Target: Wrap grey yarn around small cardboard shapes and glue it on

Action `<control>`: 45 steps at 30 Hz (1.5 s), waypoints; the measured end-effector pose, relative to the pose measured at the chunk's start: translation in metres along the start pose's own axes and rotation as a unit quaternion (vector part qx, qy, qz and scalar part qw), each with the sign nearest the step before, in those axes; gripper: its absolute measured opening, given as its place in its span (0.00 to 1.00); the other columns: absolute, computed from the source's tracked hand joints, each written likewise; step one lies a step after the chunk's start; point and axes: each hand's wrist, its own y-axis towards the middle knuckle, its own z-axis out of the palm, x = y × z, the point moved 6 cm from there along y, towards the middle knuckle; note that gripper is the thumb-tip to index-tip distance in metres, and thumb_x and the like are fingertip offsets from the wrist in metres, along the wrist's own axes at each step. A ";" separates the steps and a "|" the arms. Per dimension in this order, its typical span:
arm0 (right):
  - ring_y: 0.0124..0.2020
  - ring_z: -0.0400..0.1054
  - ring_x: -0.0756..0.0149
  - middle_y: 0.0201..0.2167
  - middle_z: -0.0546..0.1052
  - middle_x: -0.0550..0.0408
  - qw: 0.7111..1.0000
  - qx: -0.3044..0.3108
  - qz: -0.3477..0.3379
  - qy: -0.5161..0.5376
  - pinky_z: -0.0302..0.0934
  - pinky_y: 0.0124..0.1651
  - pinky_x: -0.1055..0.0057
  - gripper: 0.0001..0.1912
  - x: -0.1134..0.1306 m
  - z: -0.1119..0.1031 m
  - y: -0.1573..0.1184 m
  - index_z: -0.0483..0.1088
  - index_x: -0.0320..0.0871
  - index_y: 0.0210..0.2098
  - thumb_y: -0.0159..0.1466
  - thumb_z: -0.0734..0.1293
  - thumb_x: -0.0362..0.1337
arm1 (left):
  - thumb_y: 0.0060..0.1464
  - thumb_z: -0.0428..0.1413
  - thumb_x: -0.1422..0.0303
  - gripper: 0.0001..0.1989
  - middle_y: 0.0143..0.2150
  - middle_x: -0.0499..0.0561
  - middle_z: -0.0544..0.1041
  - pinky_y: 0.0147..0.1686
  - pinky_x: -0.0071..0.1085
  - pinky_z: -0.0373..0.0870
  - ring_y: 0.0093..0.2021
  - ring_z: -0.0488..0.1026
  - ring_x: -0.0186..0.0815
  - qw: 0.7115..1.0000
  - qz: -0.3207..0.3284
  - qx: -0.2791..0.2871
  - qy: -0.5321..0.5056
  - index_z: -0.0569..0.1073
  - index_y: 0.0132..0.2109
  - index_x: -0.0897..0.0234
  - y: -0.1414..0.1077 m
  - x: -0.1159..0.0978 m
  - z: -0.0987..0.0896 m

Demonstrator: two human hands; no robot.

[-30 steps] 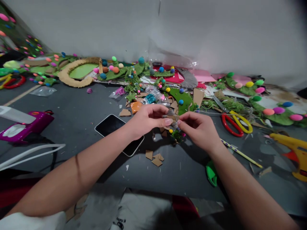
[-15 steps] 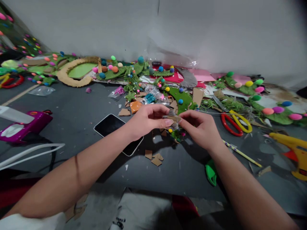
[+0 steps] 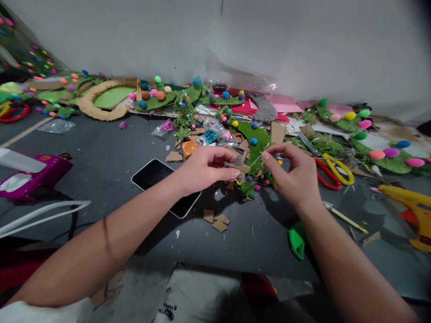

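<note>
My left hand (image 3: 210, 169) pinches a small piece of cardboard (image 3: 243, 169) with grey yarn wound round it. From that piece a thin strand of yarn (image 3: 256, 160) runs to my right hand (image 3: 291, 172), whose thumb and forefinger are closed on it. Just below the held piece lies a small green cluster with coloured pompoms (image 3: 248, 188). A green felt shape (image 3: 254, 139) with blue pompoms is behind my hands. The phone (image 3: 153, 177) lies partly under my left forearm.
Red and yellow scissors (image 3: 328, 172), a pencil (image 3: 346, 217) and a yellow glue gun (image 3: 409, 206) are at the right. Cardboard scraps (image 3: 218, 220) lie in front, a purple device (image 3: 37, 177) at the left. Decorated felt leaves (image 3: 161, 101) line the wall.
My right hand has moved right, away from the cardboard piece, and the strand now stretches between the hands. My left hand has stayed nearly in place.
</note>
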 end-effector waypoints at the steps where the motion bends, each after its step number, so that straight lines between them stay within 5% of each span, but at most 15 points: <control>1: 0.47 0.75 0.57 0.41 0.81 0.51 1.000 0.015 -0.016 0.006 0.67 0.54 0.58 0.06 0.002 0.001 0.000 0.76 0.45 0.40 0.63 0.68 0.33 | 0.47 0.69 0.71 0.13 0.32 0.47 0.77 0.35 0.28 0.71 0.32 0.75 0.29 1.000 -0.001 -0.001 -0.004 0.76 0.39 0.68 0.000 0.000 0.000; 6: 0.71 0.58 0.52 0.69 0.67 0.47 0.979 0.158 -0.093 0.088 0.51 0.73 0.51 0.37 0.018 0.009 -0.006 0.65 0.46 0.65 0.57 0.66 0.24 | 0.45 0.70 0.72 0.13 0.33 0.46 0.77 0.36 0.27 0.71 0.33 0.74 0.28 0.999 -0.012 -0.002 -0.039 0.77 0.38 0.68 0.003 0.001 0.000; 10: 0.67 0.65 0.56 0.69 0.68 0.51 0.927 0.292 -0.018 0.234 0.60 0.70 0.55 0.33 0.020 0.025 -0.020 0.63 0.50 0.67 0.64 0.69 0.31 | 0.48 0.70 0.71 0.12 0.34 0.47 0.78 0.36 0.27 0.71 0.32 0.74 0.28 0.998 0.005 0.030 -0.064 0.78 0.39 0.68 0.004 0.000 0.004; 14: 0.57 0.75 0.60 0.62 0.74 0.53 0.865 0.319 0.107 0.373 0.71 0.60 0.60 0.27 0.015 0.039 -0.027 0.67 0.53 0.63 0.66 0.72 0.37 | 0.48 0.70 0.69 0.12 0.35 0.48 0.79 0.38 0.30 0.73 0.34 0.76 0.30 0.996 0.017 0.015 -0.091 0.78 0.39 0.67 0.005 0.003 0.002; 17: 0.48 0.77 0.63 0.55 0.78 0.54 0.846 0.311 0.154 0.406 0.74 0.53 0.63 0.23 0.015 0.045 -0.027 0.71 0.52 0.58 0.64 0.74 0.39 | 0.48 0.70 0.68 0.13 0.35 0.48 0.79 0.39 0.30 0.74 0.35 0.76 0.31 0.994 0.023 -0.008 -0.104 0.77 0.39 0.67 0.006 0.005 0.001; 21: 0.31 0.74 0.71 0.39 0.80 0.58 0.862 0.284 0.185 0.377 0.73 0.37 0.72 0.13 0.016 0.049 -0.026 0.74 0.47 0.46 0.63 0.74 0.41 | 0.48 0.71 0.68 0.15 0.35 0.47 0.76 0.39 0.29 0.72 0.36 0.74 0.30 0.994 0.024 -0.037 -0.101 0.74 0.39 0.65 0.004 0.006 0.000; 24: 0.21 0.64 0.76 0.27 0.77 0.61 0.887 0.248 0.204 0.331 0.61 0.24 0.77 0.08 0.014 0.047 -0.023 0.74 0.44 0.37 0.63 0.74 0.40 | 0.46 0.71 0.68 0.16 0.35 0.46 0.74 0.38 0.29 0.70 0.35 0.71 0.29 0.996 0.034 -0.063 -0.055 0.75 0.41 0.63 0.003 0.003 -0.002; 29: 0.23 0.66 0.72 0.23 0.76 0.58 0.944 0.200 0.151 0.216 0.58 0.25 0.74 0.10 0.015 0.036 -0.018 0.76 0.41 0.31 0.64 0.73 0.42 | 0.49 0.69 0.68 0.18 0.43 0.51 0.79 0.40 0.32 0.73 0.38 0.74 0.33 0.995 0.057 -0.078 0.019 0.77 0.47 0.64 0.001 -0.003 -0.003; 33: 0.27 0.69 0.68 0.30 0.80 0.56 0.988 0.139 0.004 0.069 0.60 0.30 0.70 0.08 0.026 0.028 -0.020 0.78 0.44 0.38 0.68 0.69 0.40 | 0.48 0.70 0.65 0.17 0.39 0.52 0.81 0.39 0.32 0.74 0.37 0.77 0.35 0.993 0.045 -0.101 0.036 0.77 0.43 0.66 0.002 -0.003 -0.005; 38: 0.39 0.75 0.61 0.38 0.81 0.50 0.975 0.136 -0.132 -0.112 0.63 0.40 0.67 0.10 0.040 0.029 -0.028 0.76 0.45 0.45 0.71 0.63 0.37 | 0.45 0.72 0.64 0.18 0.38 0.52 0.82 0.41 0.32 0.75 0.38 0.78 0.35 0.991 0.042 -0.127 0.005 0.78 0.42 0.66 0.003 0.000 -0.007; 45: 0.33 0.69 0.63 0.33 0.76 0.52 0.952 0.160 -0.154 -0.212 0.54 0.31 0.67 0.12 0.044 0.031 -0.030 0.75 0.44 0.43 0.71 0.60 0.34 | 0.44 0.73 0.67 0.18 0.35 0.49 0.81 0.37 0.28 0.74 0.35 0.77 0.30 0.986 0.030 -0.125 -0.108 0.79 0.43 0.66 0.004 0.008 -0.004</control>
